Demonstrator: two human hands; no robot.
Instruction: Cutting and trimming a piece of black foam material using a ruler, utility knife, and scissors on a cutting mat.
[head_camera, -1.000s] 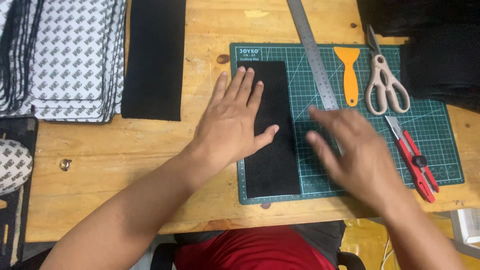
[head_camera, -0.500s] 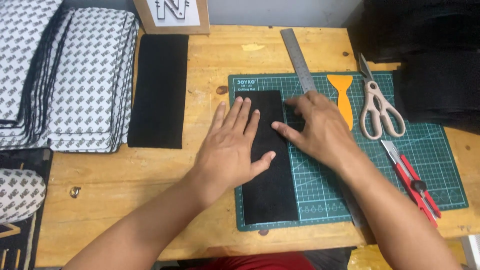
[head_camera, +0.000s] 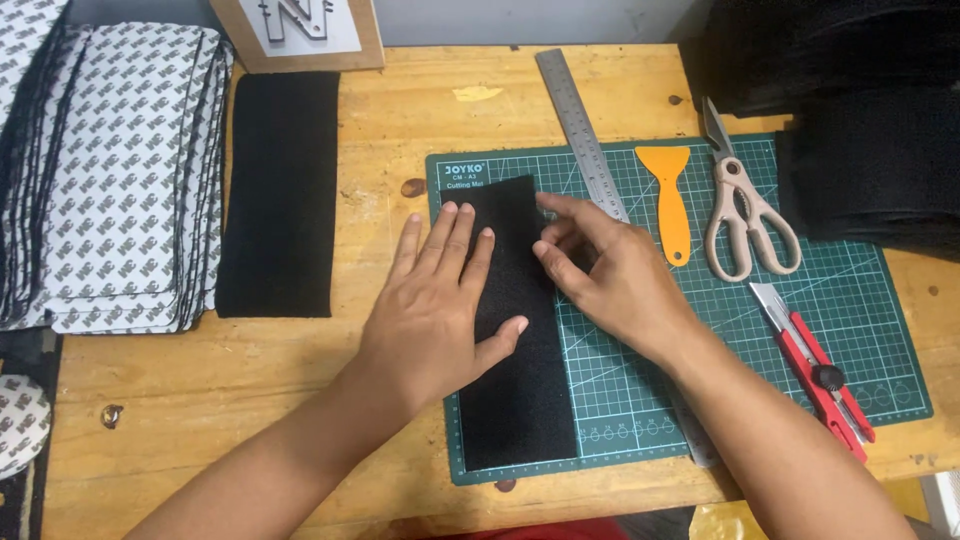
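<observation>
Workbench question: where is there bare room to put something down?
Bare wood lies between the black strip and the cutting mat, and along the front edge. The mat's right half is crowded with ruler, scraper, scissors and knife.

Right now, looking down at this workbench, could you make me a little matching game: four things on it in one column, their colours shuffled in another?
Things:
1. scraper
2. scissors
3. utility knife
4. cutting mat

Colours:
A. green
B. red
C. orange
D. cream handles

Pairs: 1-C, 2-D, 3-B, 4-A
</observation>
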